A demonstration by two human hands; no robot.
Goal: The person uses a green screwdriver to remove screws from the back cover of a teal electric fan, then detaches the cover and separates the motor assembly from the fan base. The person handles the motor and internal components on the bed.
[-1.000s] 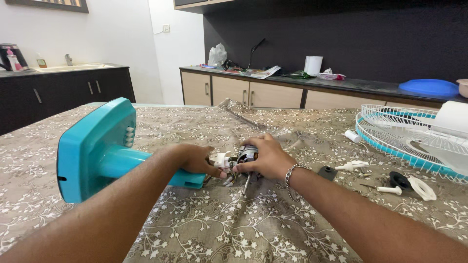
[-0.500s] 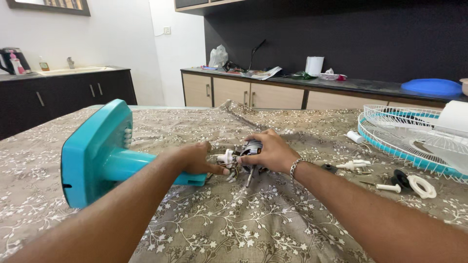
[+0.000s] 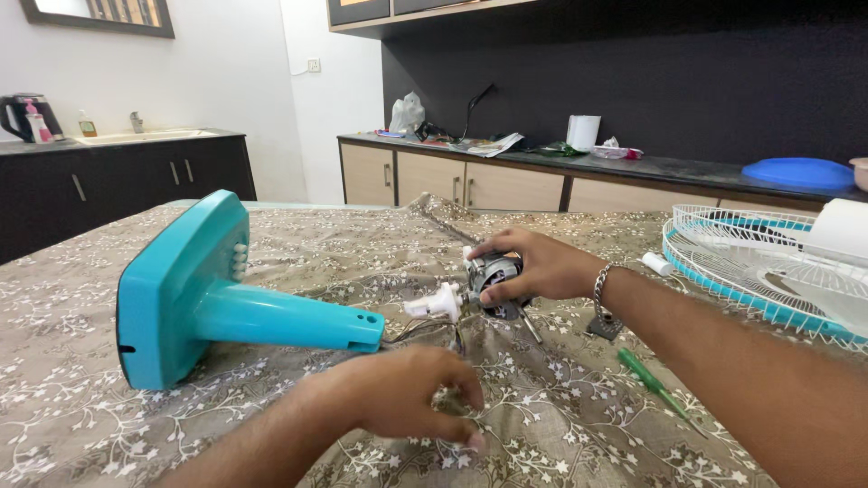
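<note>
At frame centre the right hand (image 3: pixel 533 268) grips the motor (image 3: pixel 493 276), its shaft running left toward the stand (image 3: pixel 226 298); the left hand (image 3: pixel 407 398) (lower centre, nearer the camera) curls closed, contents hidden.

head view, looking down, near table (image 3: pixel 108 434)

Both forearms are bare, with no sleeves in view. The right hand (image 3: pixel 542 267) has a silver chain-link bracelet (image 3: pixel 600 291) around its wrist. The left hand (image 3: pixel 402 398) carries no rings, watch or band.
</note>
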